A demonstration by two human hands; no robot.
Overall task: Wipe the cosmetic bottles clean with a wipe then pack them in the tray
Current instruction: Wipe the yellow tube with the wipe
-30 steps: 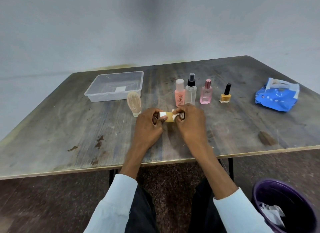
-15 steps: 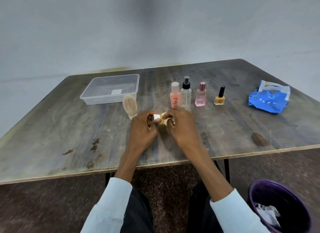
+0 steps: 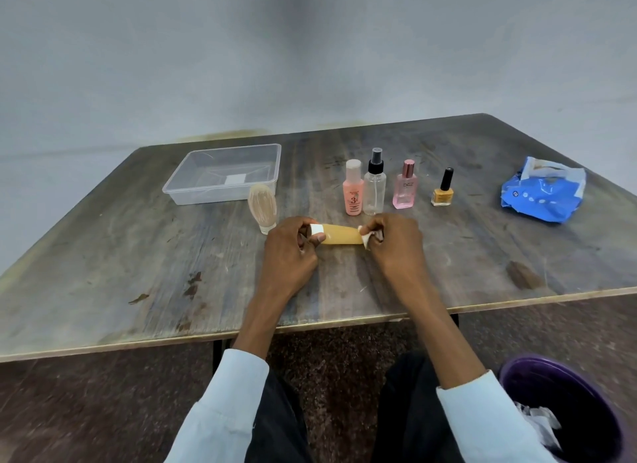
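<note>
- A tan bottle [image 3: 341,234] with a white cap lies sideways just above the table [image 3: 103,256], near the middle of the front edge, held between both hands.
- The left hand [image 3: 291,252] pinches the capped end.
- The right hand [image 3: 396,245] grips a white wipe [image 3: 368,236] curled against the bottle's other end.
- Just behind stand a peach bottle [image 3: 353,188], a clear spray bottle [image 3: 375,183], a pink perfume bottle [image 3: 406,185] and a yellow nail polish [image 3: 443,188], in a row.
- A brush [image 3: 262,204] stands left of the hands, with the clear tray [image 3: 224,173] behind it toward the far left corner.
- A blue wipe pack [image 3: 543,193] lies near the right edge.
- A purple bin [image 3: 565,407] sits on the floor beyond the front right corner; grey wall behind.
</note>
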